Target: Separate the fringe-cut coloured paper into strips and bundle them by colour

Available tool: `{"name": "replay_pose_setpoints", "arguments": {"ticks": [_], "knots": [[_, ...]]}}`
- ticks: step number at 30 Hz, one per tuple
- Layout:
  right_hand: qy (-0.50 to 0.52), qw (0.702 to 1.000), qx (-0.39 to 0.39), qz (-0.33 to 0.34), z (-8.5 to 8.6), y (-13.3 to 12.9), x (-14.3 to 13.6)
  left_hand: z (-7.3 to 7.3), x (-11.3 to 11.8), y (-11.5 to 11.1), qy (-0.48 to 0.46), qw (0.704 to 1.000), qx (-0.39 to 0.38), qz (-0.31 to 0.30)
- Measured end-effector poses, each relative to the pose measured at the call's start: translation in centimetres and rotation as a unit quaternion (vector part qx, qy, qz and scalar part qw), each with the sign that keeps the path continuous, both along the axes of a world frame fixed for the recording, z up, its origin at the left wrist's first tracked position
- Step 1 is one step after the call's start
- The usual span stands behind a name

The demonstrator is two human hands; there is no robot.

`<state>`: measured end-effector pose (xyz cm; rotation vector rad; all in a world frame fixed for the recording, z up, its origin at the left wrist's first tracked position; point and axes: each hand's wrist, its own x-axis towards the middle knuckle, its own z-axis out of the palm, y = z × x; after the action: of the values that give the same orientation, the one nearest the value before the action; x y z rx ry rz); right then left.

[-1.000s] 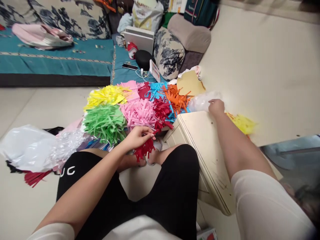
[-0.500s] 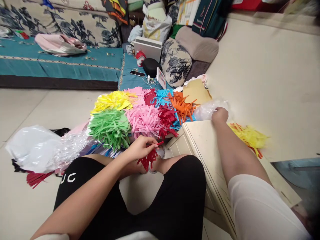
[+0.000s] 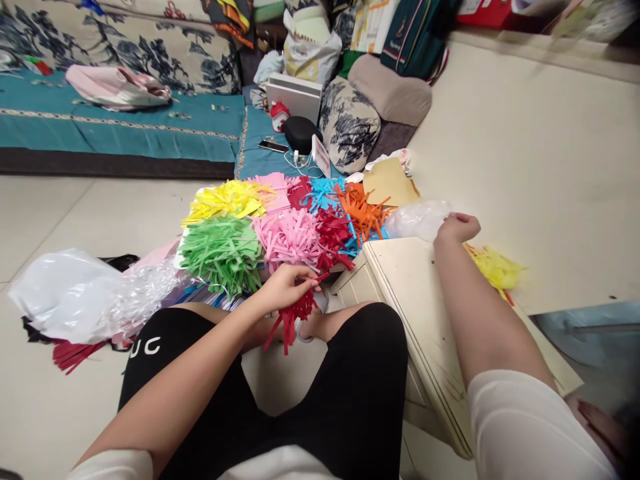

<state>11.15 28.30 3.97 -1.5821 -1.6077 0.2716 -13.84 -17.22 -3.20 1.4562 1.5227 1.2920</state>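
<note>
My left hand (image 3: 290,287) is closed, thumb against fingers, around the rolled top of a red paper tassel (image 3: 295,313), whose strips hang down between my knees. My right hand (image 3: 459,228) reaches over the cream cabinet (image 3: 415,293) at the right, its fingers loosely stretched to the right with nothing visible in them. Beside that hand lies a clear plastic bag (image 3: 417,219); whether they touch is unclear. In front of me lie fringed paper bundles: green (image 3: 220,253), yellow (image 3: 227,202), pink (image 3: 287,237), dark red (image 3: 333,233), blue (image 3: 323,193) and orange (image 3: 363,208).
A yellow fringed bundle (image 3: 497,268) lies past the cabinet, by my right forearm. Plastic wrapping (image 3: 65,293) and red strips (image 3: 75,353) are on the floor at left. Behind are a tan paper sheet (image 3: 390,181), a phone (image 3: 273,145) and a teal-covered sofa (image 3: 200,120).
My right hand has shifted slightly right, away from the plastic bag, and its fingers have turned outward. The red tassel in my left hand now hangs lower and looks fuller.
</note>
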Motion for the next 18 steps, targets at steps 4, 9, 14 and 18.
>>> {"name": "replay_pose_setpoints", "arguments": {"ticks": [4, 9, 14, 18], "knots": [[0.146, 0.989, -0.006, 0.015, -0.7, -4.9, -2.3, -0.2, 0.3, 0.4, -0.027, 1.0, 0.008, 0.001], [0.286, 0.88, -0.043, 0.376, -3.5, -17.5, -8.7, -0.3, 0.3, 0.9, -0.057, 0.997, 0.028, 0.054], [0.27, 0.83, -0.084, 0.481, -5.2, -26.9, -12.1, -0.5, -0.3, 1.0, -0.06, 0.993, 0.031, 0.095], [0.264, 0.827, -0.093, 0.488, -5.0, -28.6, -10.6, -0.4, -0.5, 0.8, -0.054, 0.993, 0.035, 0.098]]}}
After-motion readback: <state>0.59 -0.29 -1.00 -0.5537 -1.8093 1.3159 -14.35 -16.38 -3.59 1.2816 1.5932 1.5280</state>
